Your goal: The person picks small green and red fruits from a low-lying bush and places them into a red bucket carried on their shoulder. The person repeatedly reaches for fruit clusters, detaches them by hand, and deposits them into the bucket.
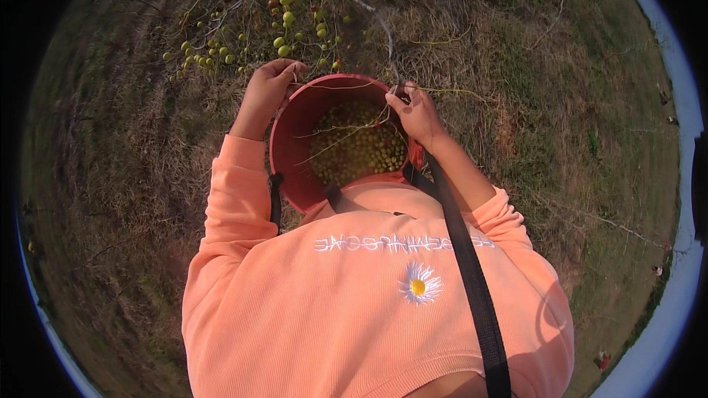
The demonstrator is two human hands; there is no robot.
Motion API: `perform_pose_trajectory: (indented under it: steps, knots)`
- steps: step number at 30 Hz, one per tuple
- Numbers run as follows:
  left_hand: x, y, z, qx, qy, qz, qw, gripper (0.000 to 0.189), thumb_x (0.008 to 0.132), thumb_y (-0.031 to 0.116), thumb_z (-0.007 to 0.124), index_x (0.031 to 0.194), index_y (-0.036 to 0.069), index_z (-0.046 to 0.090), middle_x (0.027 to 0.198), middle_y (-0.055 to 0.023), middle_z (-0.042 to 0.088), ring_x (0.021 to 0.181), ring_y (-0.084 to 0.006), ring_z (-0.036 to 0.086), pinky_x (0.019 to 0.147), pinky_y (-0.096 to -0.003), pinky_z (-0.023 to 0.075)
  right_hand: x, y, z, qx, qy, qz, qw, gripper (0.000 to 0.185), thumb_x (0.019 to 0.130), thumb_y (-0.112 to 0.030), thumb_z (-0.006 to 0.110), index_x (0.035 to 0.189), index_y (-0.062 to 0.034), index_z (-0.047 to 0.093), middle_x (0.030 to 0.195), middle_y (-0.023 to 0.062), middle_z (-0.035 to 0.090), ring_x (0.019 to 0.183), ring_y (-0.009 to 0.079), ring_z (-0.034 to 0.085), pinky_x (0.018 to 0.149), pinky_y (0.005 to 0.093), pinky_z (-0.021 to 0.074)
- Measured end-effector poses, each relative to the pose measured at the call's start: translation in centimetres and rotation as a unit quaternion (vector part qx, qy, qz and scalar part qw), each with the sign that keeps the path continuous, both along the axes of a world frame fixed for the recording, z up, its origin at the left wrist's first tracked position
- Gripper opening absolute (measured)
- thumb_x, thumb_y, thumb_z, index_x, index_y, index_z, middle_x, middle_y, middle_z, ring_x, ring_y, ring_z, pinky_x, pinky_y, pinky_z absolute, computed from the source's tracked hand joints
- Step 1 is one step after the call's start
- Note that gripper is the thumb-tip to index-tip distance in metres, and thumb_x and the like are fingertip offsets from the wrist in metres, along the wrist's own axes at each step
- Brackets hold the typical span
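Observation:
A red bucket (293,138) hangs in front of me by a black strap (470,254) and holds many small yellow-green fruits (387,152). At the bucket's upper left rim, my left hand (274,85) pinches a thin twig (337,87) between thumb and fingers. My right hand (415,108), by the right rim, grips the grey branch (381,25) where thin twigs spread over the bucket's mouth. Clusters of round yellow-green fruits (287,16) hang from the branch beyond my left hand, with a few brownish ones among them.
Dry grass with green patches (525,138) covers the ground around me. Bare thin twigs reach across the upper right, and another bare branch (625,226) lies at the far right. Small distant figures, perhaps people, show near the right edge.

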State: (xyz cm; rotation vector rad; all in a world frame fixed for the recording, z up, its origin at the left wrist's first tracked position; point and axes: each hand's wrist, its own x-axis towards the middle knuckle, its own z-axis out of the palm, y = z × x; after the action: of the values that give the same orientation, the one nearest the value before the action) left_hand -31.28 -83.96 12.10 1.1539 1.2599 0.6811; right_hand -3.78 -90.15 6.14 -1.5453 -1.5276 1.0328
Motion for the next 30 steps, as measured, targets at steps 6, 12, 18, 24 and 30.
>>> perform_pose_trajectory:
  steps: [6,12,18,24,30]
  knots:
    - [4.6,6.5,-4.0,0.156,-0.051,0.114,0.98,0.053,0.089,0.043,0.05,0.125,0.006,0.044,0.102,-0.008,0.058,0.09,-0.0162,0.055,0.068,-0.0303,0.0499,0.0,0.0,-0.1,0.009,-0.007,0.005,1.0,0.016,0.084,-0.017,0.058,0.085,-0.0004,0.057,0.081,0.0109,0.056,0.074,0.0248,0.054,0.071,0.0346,0.0416]
    - [6.2,10.1,-4.3,0.179,-0.033,0.098,0.978,0.045,0.091,0.045,0.044,0.108,0.004,0.048,0.084,-0.007,0.058,0.07,-0.0162,0.056,0.055,-0.0276,0.0468,-0.4,0.2,-0.1,0.021,-0.022,0.002,1.0,0.013,0.085,-0.013,0.058,0.082,-0.0001,0.056,0.08,0.0068,0.055,0.073,0.0162,0.052,0.07,0.03,0.0413]
    - [6.9,9.6,-5.1,0.139,-0.181,0.115,0.967,0.035,0.095,0.039,0.038,0.085,0.007,0.048,0.059,-0.0029,0.045,0.042,-0.0116,0.038,0.036,-0.0251,0.0281,-0.2,-0.1,0.0,-0.033,0.05,-0.022,0.998,0.018,0.085,-0.015,0.058,0.085,0.0022,0.056,0.085,0.0082,0.057,0.078,0.0157,0.054,0.073,0.0307,0.0424]
    - [6.9,7.2,-5.8,0.063,-0.239,0.159,0.956,0.035,0.096,0.038,0.036,0.077,0.008,0.042,0.055,-0.0029,0.04,0.04,-0.0106,0.034,0.034,-0.0245,0.022,-0.1,0.2,-0.4,-0.021,0.055,-0.003,0.998,0.017,0.086,-0.016,0.057,0.086,0.0009,0.057,0.087,0.0081,0.058,0.083,0.0166,0.055,0.076,0.029,0.0421]
    - [5.9,3.3,-6.2,0.024,-0.235,0.114,0.965,0.033,0.095,0.036,0.04,0.075,0.01,0.04,0.056,-0.002,0.039,0.041,-0.01,0.033,0.035,-0.0225,0.0219,0.1,-0.3,0.0,-0.049,-0.014,-0.021,0.998,0.019,0.087,-0.017,0.057,0.088,0.0014,0.059,0.092,0.0075,0.058,0.086,0.0161,0.055,0.078,0.0292,0.0424]
